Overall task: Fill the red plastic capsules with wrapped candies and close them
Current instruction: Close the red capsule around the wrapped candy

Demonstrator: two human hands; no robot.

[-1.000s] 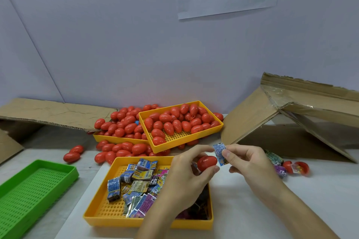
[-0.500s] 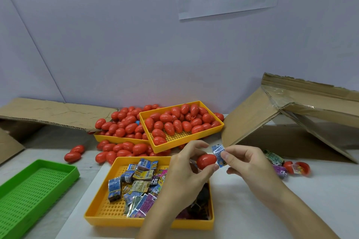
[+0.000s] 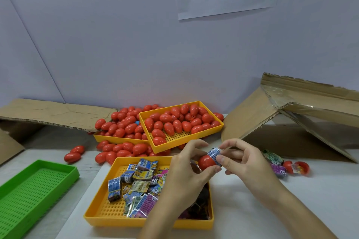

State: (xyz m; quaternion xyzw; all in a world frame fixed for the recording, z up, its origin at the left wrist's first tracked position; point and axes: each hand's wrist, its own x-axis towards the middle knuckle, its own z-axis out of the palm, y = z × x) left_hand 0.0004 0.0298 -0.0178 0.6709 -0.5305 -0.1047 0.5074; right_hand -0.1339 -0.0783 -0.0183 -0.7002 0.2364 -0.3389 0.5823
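Filling underway: left hand (image 3: 186, 172) grips a red capsule (image 3: 206, 162); right hand (image 3: 240, 163) pinches a blue candy (image 3: 213, 153) at its mouth, needing a push inside.

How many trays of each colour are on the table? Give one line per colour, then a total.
Yellow trays: 3 (candy tray, rear tray, tray behind it)
Green trays: 1
Total: 4
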